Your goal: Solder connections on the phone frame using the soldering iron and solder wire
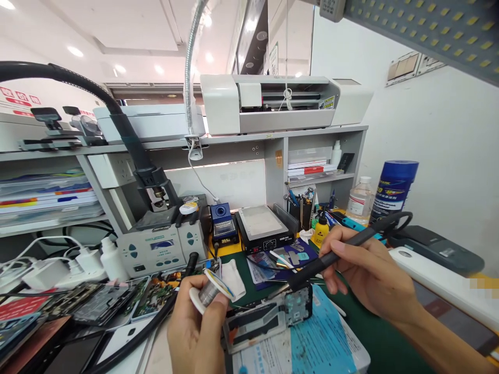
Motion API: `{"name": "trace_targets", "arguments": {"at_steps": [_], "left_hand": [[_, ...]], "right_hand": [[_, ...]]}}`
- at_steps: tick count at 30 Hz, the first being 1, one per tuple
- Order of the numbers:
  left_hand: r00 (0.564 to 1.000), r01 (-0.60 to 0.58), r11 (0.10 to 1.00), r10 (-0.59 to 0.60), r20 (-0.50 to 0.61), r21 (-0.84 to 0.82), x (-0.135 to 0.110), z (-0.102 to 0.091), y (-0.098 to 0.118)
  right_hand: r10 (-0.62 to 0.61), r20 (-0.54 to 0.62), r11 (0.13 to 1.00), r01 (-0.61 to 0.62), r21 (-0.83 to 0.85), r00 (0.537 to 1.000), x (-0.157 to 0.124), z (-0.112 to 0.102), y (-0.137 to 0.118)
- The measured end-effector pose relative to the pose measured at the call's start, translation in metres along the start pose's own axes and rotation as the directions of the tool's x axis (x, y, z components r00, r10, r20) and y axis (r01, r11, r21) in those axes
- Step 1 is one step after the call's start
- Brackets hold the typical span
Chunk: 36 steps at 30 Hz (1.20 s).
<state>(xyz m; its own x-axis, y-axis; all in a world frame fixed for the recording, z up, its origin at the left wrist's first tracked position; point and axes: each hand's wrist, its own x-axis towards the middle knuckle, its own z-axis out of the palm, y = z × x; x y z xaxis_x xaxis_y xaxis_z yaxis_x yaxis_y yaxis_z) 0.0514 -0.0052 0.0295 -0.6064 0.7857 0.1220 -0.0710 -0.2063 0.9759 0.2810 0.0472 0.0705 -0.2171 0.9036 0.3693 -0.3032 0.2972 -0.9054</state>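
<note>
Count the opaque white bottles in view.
2: one white bottle at left, between the white plugs and the grey station; a second white bottle on the right-hand shelf, below the printer-like machine. Others may be hidden.

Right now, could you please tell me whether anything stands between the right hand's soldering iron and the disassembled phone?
Nothing visible does: the soldering iron in the right hand points at the disassembled phone. The left hand, holding the solder spool, is left of the tip. Contact is unclear.
</note>
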Motion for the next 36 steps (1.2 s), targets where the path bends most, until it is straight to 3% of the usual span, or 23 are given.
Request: {"name": "trace_targets", "arguments": {"at_steps": [9, 19, 36], "left_hand": [[0.993, 0.114, 0.993, -0.115, -0.012, -0.033, -0.009, 0.006, 0.017], [1.000, -0.001, 1.000, 0.001, 0.004, 0.023, -0.002, 0.000, 0.004], [1.000, -0.014, 1.000, 0.014, 0.011, 0.009, -0.001, -0.001, 0.000]], "right_hand": [[-0.013, -0.010, 1.000, 0.013, 0.002, 1.000, 0.002, -0.001, 0.002], [-0.029, -0.016, 1.000, 0.029, -0.001, 0.999, 0.002, -0.001, 0.003], [-0.025, -0.023, 1.000, 0.025, -0.004, 0.999, 0.002, -0.003, 0.003]]}}
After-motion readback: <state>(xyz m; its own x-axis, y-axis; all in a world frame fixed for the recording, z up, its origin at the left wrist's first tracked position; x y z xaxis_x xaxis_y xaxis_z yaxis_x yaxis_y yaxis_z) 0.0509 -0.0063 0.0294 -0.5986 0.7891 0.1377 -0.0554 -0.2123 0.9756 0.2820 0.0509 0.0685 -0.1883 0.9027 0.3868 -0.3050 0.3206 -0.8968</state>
